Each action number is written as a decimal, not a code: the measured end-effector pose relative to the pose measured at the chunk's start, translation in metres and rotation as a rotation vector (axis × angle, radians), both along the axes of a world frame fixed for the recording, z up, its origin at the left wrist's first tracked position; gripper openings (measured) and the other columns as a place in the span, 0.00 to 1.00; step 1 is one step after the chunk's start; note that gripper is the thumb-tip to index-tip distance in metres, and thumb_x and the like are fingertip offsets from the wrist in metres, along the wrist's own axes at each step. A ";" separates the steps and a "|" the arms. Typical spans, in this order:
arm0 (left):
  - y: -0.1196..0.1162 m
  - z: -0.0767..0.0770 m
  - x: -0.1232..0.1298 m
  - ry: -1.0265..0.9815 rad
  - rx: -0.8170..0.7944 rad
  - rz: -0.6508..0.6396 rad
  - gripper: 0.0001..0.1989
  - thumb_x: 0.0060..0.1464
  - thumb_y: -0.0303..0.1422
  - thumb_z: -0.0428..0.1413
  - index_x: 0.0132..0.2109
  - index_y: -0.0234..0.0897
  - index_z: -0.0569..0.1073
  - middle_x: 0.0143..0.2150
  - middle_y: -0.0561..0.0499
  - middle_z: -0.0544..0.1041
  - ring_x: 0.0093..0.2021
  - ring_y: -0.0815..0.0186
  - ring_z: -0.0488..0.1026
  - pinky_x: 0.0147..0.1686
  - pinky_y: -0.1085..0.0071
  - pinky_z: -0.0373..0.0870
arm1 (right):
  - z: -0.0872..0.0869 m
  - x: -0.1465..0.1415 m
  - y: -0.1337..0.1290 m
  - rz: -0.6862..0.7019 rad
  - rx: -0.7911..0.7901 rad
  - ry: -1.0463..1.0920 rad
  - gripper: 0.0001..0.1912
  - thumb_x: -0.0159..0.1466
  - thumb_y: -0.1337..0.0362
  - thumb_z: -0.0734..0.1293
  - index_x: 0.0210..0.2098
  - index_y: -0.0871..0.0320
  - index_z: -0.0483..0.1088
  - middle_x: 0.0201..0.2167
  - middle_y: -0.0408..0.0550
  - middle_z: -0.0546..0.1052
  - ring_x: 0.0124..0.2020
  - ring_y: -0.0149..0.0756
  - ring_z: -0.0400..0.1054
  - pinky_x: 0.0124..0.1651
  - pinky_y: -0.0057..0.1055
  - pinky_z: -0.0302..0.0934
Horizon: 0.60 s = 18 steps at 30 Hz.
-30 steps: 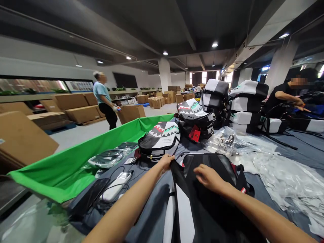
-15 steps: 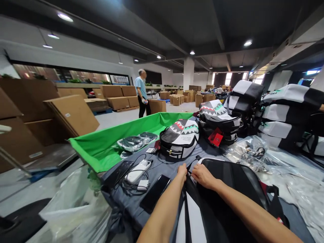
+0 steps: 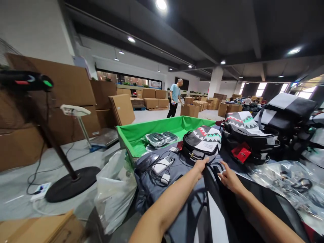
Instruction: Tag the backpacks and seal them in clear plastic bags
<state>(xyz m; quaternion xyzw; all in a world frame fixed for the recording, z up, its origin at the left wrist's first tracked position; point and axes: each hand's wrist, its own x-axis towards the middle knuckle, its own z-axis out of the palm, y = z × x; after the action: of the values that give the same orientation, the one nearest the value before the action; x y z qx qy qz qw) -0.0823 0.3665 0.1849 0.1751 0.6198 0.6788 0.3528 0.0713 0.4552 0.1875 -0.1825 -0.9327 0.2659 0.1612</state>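
Note:
A black backpack with white panels [image 3: 217,216] lies in front of me on the grey cloth. At its far top end my left hand [image 3: 201,166] is closed on the edge, fingertips pressed together; the exact part between them is too small to tell. My right hand [image 3: 229,177] is beside it over the same end, index finger stretched out, apart from the left hand. Just beyond stands a grey and white backpack with a shark-teeth print [image 3: 205,141]. To the right, a similar printed backpack [image 3: 244,126] carries a red tag [image 3: 241,153].
A green-lined bin [image 3: 152,130] holds plastic-wrapped items. A white power bank [image 3: 163,165] with cables lies left of my arms. Clear plastic bags [image 3: 291,179] and stacked backpacks [image 3: 286,108] are at the right. A person [image 3: 174,96] stands behind the bin.
The view has turned left, so things appear farther right. My right hand's fingers have opened from a closed grip. The backpack's top end now sits nearer the printed backpack.

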 end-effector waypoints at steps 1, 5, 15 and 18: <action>0.000 0.012 0.001 0.018 0.031 -0.042 0.20 0.55 0.47 0.63 0.36 0.31 0.75 0.29 0.52 0.75 0.27 0.69 0.72 0.29 0.70 0.71 | 0.008 -0.005 0.002 -0.032 0.002 0.031 0.25 0.65 0.61 0.57 0.60 0.57 0.64 0.19 0.37 0.67 0.21 0.36 0.64 0.30 0.31 0.60; -0.006 0.049 0.014 0.135 0.139 -0.157 0.26 0.33 0.49 0.73 0.23 0.34 0.70 0.18 0.59 0.64 0.20 0.74 0.60 0.22 0.74 0.57 | 0.044 -0.014 0.012 -0.145 0.154 0.150 0.16 0.59 0.66 0.61 0.40 0.56 0.78 0.28 0.48 0.72 0.33 0.42 0.70 0.37 0.34 0.62; 0.025 0.047 0.069 0.332 0.174 -0.288 0.33 0.31 0.62 0.65 0.18 0.38 0.60 0.18 0.60 0.57 0.23 0.73 0.55 0.26 0.73 0.51 | -0.001 0.130 -0.098 0.118 -0.066 -0.083 0.11 0.61 0.65 0.64 0.38 0.56 0.79 0.31 0.45 0.80 0.35 0.41 0.73 0.42 0.34 0.68; 0.044 0.026 0.094 0.399 0.107 -0.360 0.31 0.39 0.60 0.62 0.18 0.40 0.59 0.18 0.59 0.57 0.22 0.71 0.57 0.25 0.72 0.52 | -0.018 0.177 -0.156 0.226 -0.049 -0.192 0.11 0.62 0.62 0.67 0.42 0.54 0.79 0.35 0.47 0.81 0.39 0.41 0.74 0.45 0.33 0.68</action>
<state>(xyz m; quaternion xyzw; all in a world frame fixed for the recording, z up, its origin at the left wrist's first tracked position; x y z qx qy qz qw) 0.0119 0.4105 0.2111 0.4310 0.5992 0.5890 0.3289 0.2483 0.2995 0.1690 -0.1048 -0.9518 0.2861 0.0357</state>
